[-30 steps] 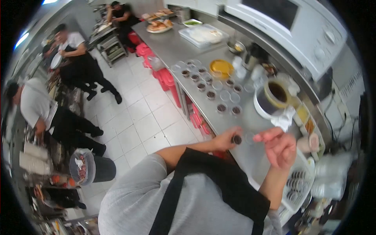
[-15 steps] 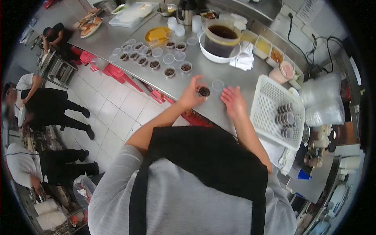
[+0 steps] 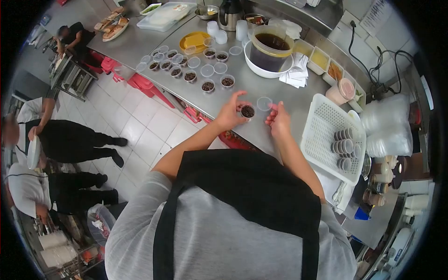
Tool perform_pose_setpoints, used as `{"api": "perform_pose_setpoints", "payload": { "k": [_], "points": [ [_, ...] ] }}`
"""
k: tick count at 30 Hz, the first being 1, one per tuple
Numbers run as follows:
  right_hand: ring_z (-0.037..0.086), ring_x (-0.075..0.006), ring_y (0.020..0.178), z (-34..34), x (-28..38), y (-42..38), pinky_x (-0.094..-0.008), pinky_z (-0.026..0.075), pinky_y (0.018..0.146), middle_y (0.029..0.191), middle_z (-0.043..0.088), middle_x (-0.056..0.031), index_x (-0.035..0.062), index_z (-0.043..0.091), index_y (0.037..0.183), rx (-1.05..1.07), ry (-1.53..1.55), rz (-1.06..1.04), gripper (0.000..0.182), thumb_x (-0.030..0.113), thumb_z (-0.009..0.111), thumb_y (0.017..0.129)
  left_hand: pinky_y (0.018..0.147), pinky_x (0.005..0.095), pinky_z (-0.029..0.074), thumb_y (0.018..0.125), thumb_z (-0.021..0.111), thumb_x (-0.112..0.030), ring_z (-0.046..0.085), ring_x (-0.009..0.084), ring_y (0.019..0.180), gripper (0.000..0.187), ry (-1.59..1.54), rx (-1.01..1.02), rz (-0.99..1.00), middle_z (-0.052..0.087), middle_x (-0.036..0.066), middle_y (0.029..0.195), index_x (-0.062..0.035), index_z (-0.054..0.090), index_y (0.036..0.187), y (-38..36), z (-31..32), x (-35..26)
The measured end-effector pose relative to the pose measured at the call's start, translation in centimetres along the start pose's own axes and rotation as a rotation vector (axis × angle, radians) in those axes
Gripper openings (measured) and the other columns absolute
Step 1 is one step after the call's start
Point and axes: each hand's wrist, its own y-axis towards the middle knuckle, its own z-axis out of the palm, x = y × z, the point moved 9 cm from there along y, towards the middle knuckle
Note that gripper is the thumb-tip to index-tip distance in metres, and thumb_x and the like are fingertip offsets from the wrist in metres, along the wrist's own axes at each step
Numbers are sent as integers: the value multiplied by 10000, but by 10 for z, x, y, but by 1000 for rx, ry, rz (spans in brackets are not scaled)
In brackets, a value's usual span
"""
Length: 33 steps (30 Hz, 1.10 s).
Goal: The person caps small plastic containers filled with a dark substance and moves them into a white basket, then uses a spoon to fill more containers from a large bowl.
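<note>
My left hand [image 3: 231, 112] is closed around a small clear cup with dark contents [image 3: 247, 111] near the counter's front edge. Just right of the cup, my right hand [image 3: 278, 120] pinches the edge of a clear round lid [image 3: 264, 103]. Several open cups with the same dark filling [image 3: 208, 86] stand to the left on the metal counter [image 3: 182, 99], with loose clear lids [image 3: 207, 70] among them. Several lidded cups [image 3: 344, 146] sit in a white perforated basket [image 3: 310, 144] to the right.
Behind my hands, a tub of dark liquid [image 3: 269, 47] stands in a white bowl [image 3: 254, 69], beside paper slips [image 3: 297, 72]. A yellow plate [image 3: 196, 39] and stacked clear cups [image 3: 220, 37] are farther back. Several people [image 3: 70, 142] stand at the left, beyond the tiled floor.
My right hand has gone from spread fingers to a pinch at the lid's edge. The view has shifted slightly. A person at the left now holds a white plate up more visibly.
</note>
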Motion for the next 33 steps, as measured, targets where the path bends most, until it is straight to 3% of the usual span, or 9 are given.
{"api": "perform_pose_setpoints", "payload": {
  "k": [2,5,10,11,16,23,26,29,33],
  "points": [
    [538,-157,643,6,11,-6,-280,454,553,779,542,-33,77,653,919,71,-109,-71,309,323,469,953,868,300,448,620,797,-12,576,165,962,902,-1,2,-3,631,78,1121,-119,269,1343,0,0,0],
    [588,-209,749,33,36,-26,-310,478,633,876,581,-69,80,687,832,201,-616,-809,232,270,569,891,869,304,451,619,798,-6,574,160,980,906,-4,7,-13,630,77,1116,-119,277,1351,-2,0,-4],
    [601,-305,855,60,41,-51,-387,479,763,955,592,-128,67,673,827,233,-856,-889,107,114,689,733,877,307,453,628,793,8,567,169,987,924,-118,111,5,598,101,1158,-127,263,1372,3,3,7],
    [599,-311,855,61,41,-51,-392,479,763,959,592,-132,68,671,823,235,-896,-880,105,112,687,729,890,303,442,671,775,-4,554,167,980,805,-349,122,10,577,95,1168,-107,345,1343,3,4,7],
    [590,-332,853,69,51,-57,-400,480,756,945,583,-134,66,660,800,233,-980,-998,98,94,690,711,761,262,481,740,738,-44,578,123,843,440,-195,54,-154,622,59,1000,-50,565,1145,18,3,44],
    [584,-141,663,53,10,5,-301,474,555,810,584,-57,45,542,858,240,-799,-576,164,-5,651,747,543,270,501,715,749,-65,597,112,608,284,8,102,-411,641,44,816,-41,631,972,27,-2,41],
    [534,-113,538,53,-12,15,-254,442,452,725,563,-29,45,529,906,312,-612,-146,187,7,649,768,486,297,513,685,769,-76,610,139,526,296,204,320,-513,638,64,719,-47,620,938,43,11,55],
    [488,-103,462,55,-13,14,-229,405,398,686,545,-27,48,526,899,350,-557,-101,194,6,656,763,486,309,532,673,776,-75,632,155,527,281,518,475,-497,637,81,665,-47,608,895,54,18,46],
    [490,-100,466,53,-9,5,-228,387,392,675,538,-20,55,529,895,298,-507,-52,199,1,660,755,504,309,542,659,788,-95,649,163,558,319,481,521,-467,644,85,698,-48,576,893,61,27,59]
  ]
}}
